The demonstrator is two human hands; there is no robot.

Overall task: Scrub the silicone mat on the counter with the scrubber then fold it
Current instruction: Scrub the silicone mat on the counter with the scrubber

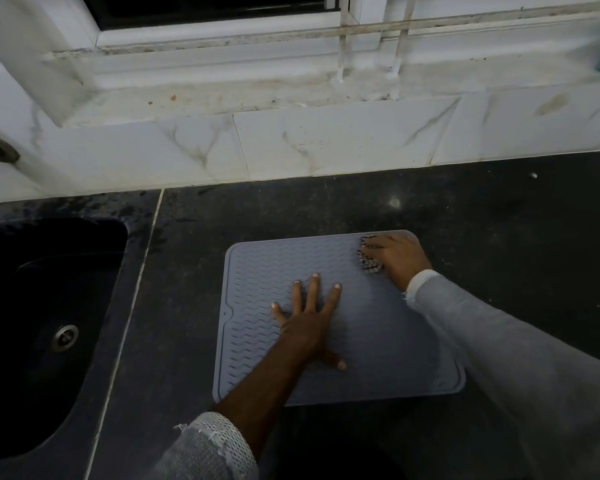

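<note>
Scrubbing is underway: our silicone mat (pixel 371 327) lies flat and unfolded on the dark surface (pixel 499 220) beside the sink (pixel 32 323), so we judge folding is left. Our right hand (pixel 400 259) grips the scrubber (pixel 368 261) at the mat's far right corner; our left hand (pixel 309 327) presses flat mid-mat, fingers spread wide

A grey-blue silicone mat (pixel 257 271) with wavy ridges and a raised rim lies flat and unfolded on the dark surface (pixel 499 220), a checkered scrubber (pixel 368 259) resting at its far right corner.
</note>
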